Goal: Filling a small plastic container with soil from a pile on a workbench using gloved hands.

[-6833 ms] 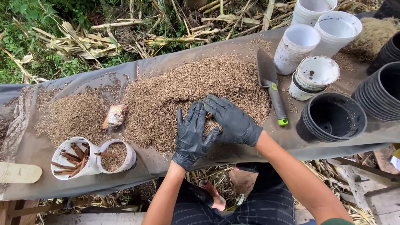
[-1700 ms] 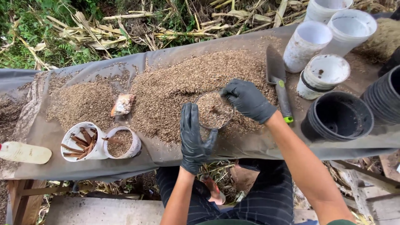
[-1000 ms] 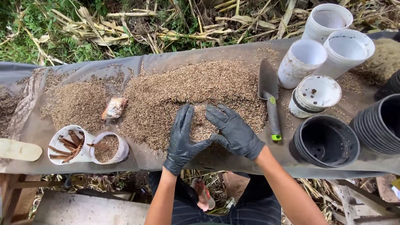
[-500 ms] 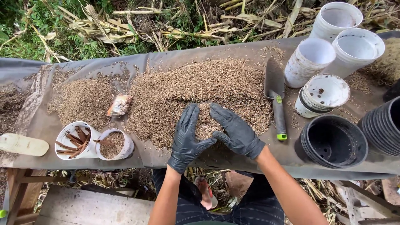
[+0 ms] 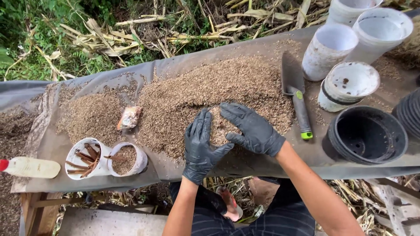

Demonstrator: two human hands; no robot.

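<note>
A bench draped in a grey sheet (image 5: 271, 162) carries a brown granular heap (image 5: 218, 89) at centre, a trowel (image 5: 296, 94) at three o'clock, white pots (image 5: 350, 85) at two, a black pot (image 5: 367, 135) at four, and two white cups (image 5: 105, 158) at eight.

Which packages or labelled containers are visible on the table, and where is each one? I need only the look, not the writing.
Small packet: lies on the brown granular mix, left of the gloved left hand; crumpled, shiny, orange and silver.
Plastic bottle: lies on its side at the table's left edge; cream body, red cap.
No signs or screens are in view.
</note>
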